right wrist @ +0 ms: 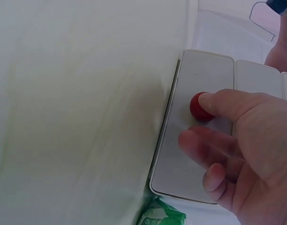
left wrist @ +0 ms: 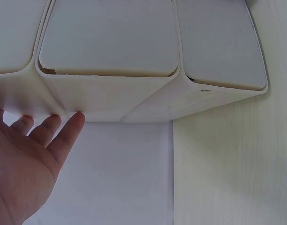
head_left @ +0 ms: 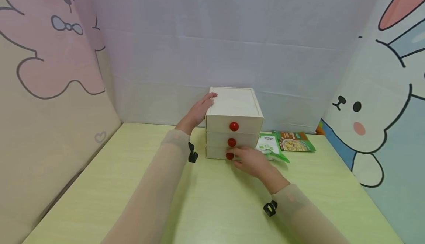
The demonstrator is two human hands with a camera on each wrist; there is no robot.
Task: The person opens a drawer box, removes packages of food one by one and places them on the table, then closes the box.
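A white three-drawer box [head_left: 235, 103] stands on the table, with a round red knob on the front of each drawer and all the drawers pushed in. My left hand [head_left: 199, 112] rests against its upper left side, fingertips over the top edge. In the left wrist view those fingers [left wrist: 70, 133] are spread and fairly straight along the box wall. Down at the lowest drawer, my right hand [head_left: 253, 161] pinches the bottom red knob [right wrist: 198, 108]. The thumb lies on the knob, and the other fingers curl just beside it.
Right of the box lie a green-and-white packet [head_left: 269, 145] and a green-and-brown food packet [head_left: 295, 141]. A pale cloth wall [head_left: 232, 34] rises behind the table [head_left: 206, 207]. Cartoon-printed panels stand at both sides.
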